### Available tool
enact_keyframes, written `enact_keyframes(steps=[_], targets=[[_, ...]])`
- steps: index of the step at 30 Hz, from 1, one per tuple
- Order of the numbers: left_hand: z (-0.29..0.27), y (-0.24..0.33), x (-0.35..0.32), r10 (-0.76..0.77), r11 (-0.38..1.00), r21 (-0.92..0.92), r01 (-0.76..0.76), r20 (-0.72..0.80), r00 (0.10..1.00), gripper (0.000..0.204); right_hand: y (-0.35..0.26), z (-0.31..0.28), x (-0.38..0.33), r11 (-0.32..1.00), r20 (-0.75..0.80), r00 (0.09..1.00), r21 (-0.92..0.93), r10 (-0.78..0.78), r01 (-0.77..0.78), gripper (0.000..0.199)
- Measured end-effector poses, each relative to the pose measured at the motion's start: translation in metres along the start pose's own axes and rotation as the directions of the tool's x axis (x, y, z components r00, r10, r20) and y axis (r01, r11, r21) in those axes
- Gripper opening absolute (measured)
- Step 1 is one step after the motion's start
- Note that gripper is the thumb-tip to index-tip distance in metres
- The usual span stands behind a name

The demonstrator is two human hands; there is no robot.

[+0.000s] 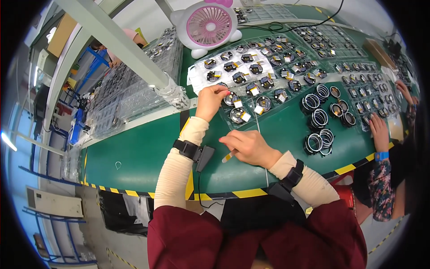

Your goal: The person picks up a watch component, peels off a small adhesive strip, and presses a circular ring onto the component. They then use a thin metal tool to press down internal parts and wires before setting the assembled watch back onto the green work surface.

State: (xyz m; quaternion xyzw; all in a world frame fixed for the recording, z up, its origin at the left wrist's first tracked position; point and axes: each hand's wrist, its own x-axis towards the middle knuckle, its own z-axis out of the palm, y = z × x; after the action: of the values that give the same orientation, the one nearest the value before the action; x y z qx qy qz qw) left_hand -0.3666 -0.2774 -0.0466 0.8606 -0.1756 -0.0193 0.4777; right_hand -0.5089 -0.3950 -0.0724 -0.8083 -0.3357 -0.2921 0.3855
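Note:
My left hand (209,103) reaches to the near left edge of a clear plastic tray, thumb and finger pinched at the rim of a small round black electronic part (231,99) with a white tab. The part still sits at its place in the tray. Lower and to the right, my right hand (251,148) is closed above the green tabletop. A slim piece with a white end and a yellow band (229,156) pokes out below its fingers; the rest is hidden in the hand. Similar round parts (237,115) with white and yellow tabs lie around my left hand.
A white-and-pink fan (209,27) stands at the back. Black and silver rings (319,119) are stacked to the right. More filled trays (365,92) lie beyond, near another person's hands (380,132). A grey metal post (116,40) rises at the left.

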Motion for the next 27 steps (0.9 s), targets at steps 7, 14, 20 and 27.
enact_keyframes(steps=[7,14,20,27], targets=[[-0.027,-0.017,-0.012,0.339,0.892,0.351,-0.284,-0.106,0.935,0.012,-0.001,0.007,0.005,0.997,-0.005,0.997,0.013,-0.080,0.080,0.029],[-0.125,-0.019,-0.023,0.461,0.884,0.360,-0.297,-0.774,0.434,0.014,-0.002,0.001,-0.002,0.999,0.071,0.996,-0.007,-0.047,0.048,0.031],[-0.221,-0.097,0.042,0.374,0.842,0.540,-0.020,-0.555,0.743,0.015,-0.003,0.006,-0.002,0.997,0.056,0.996,0.004,-0.073,0.073,0.029],[-0.225,-0.178,0.111,0.421,0.833,0.422,-0.358,-0.064,0.905,0.031,0.004,0.009,-0.005,0.993,0.104,0.992,-0.089,-0.069,0.079,0.025]])
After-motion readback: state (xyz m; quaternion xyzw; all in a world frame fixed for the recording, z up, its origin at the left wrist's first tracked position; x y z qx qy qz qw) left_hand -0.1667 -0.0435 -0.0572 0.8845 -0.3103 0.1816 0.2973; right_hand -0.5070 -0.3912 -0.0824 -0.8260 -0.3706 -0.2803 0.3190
